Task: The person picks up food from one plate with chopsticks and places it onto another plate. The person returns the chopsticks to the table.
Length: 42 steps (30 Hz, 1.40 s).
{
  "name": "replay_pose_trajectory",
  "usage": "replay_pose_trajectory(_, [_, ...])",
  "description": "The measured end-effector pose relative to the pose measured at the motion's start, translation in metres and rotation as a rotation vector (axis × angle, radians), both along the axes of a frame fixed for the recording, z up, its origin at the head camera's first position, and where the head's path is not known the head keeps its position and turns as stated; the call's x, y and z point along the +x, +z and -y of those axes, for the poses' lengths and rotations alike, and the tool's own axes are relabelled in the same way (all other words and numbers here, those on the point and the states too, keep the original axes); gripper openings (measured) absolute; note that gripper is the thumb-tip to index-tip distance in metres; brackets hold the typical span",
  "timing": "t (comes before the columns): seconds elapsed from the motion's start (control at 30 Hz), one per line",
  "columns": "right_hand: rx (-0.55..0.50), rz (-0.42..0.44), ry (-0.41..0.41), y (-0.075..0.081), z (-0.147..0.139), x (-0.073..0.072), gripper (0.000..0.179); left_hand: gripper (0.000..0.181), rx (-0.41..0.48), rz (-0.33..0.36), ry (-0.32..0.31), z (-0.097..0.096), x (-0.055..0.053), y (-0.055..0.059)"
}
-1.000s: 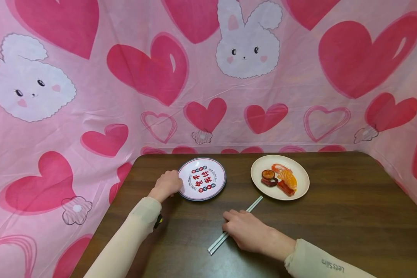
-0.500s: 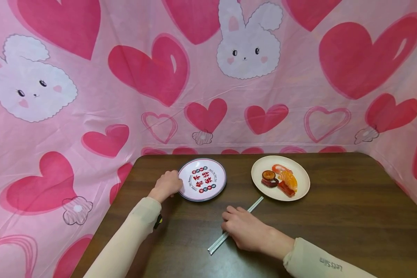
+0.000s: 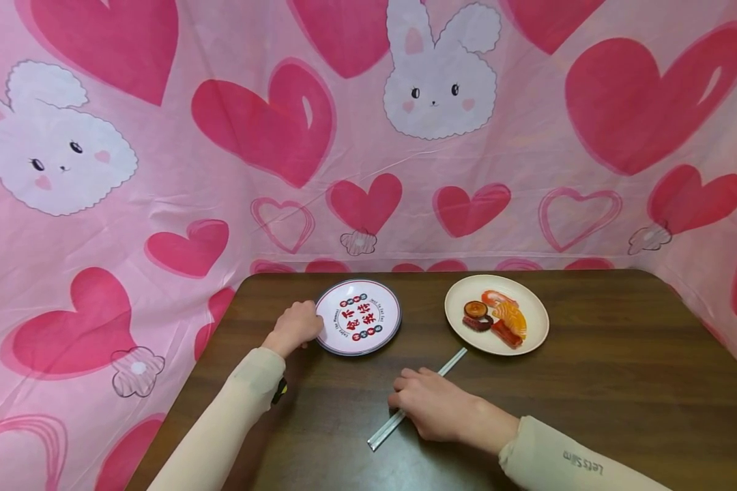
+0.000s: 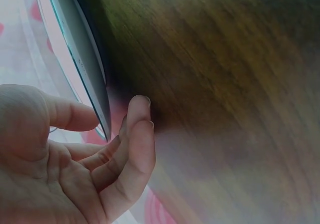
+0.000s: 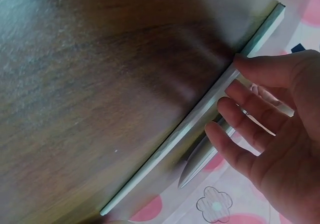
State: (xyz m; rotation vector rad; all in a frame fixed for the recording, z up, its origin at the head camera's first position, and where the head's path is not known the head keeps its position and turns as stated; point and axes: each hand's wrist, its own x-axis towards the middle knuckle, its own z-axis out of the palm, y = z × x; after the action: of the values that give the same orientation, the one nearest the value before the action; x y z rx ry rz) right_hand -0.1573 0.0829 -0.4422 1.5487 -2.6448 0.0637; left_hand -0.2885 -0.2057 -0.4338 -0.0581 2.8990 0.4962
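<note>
My left hand (image 3: 297,323) is at the left rim of a white, dark-edged plate (image 3: 344,343) printed with red characters. In the left wrist view, the thumb lies on one side of the plate's rim (image 4: 82,48) and curled fingers (image 4: 140,149) on the other, pinching it. A pair of pale green chopsticks (image 3: 453,360) lies slantwise on the table, with my right hand (image 3: 430,404) over their middle. The right wrist view has thumb and fingers on opposite sides of the chopsticks (image 5: 165,151), holding them; the palm hides part of their length in the head view.
A cream plate (image 3: 533,334) at the back right bears several food pieces, among them an orange slice-like piece (image 3: 508,317) and a round brown one (image 3: 475,309). The brown wooden table (image 3: 620,368) meets a pink cloth (image 3: 516,150) with hearts and rabbits behind.
My right hand has shifted very slightly on the chopsticks. The left hand and both plates stay where they were.
</note>
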Motion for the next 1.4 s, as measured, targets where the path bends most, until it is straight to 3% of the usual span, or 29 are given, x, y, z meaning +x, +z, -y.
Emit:
replay_pose_trajectory(0.47, [-0.005,0.02,-0.013,0.0008,0.0021,-0.0004,0.015,0.029,0.017,0.013,0.004,-0.0023,0.0013,0.0021])
replay_pose_trajectory(1.13, [-0.02,0.146,-0.013,0.0028,0.0004,-0.0043,0.02,0.03,0.024,0.021,0.011,-0.0031,0.0005,-0.0001])
replay_pose_trajectory(1.4, [-0.024,0.156,-0.012,0.003,-0.0007,-0.0046,0.021,0.03,0.029,0.016,0.006,-0.0023,0.0008,-0.0023])
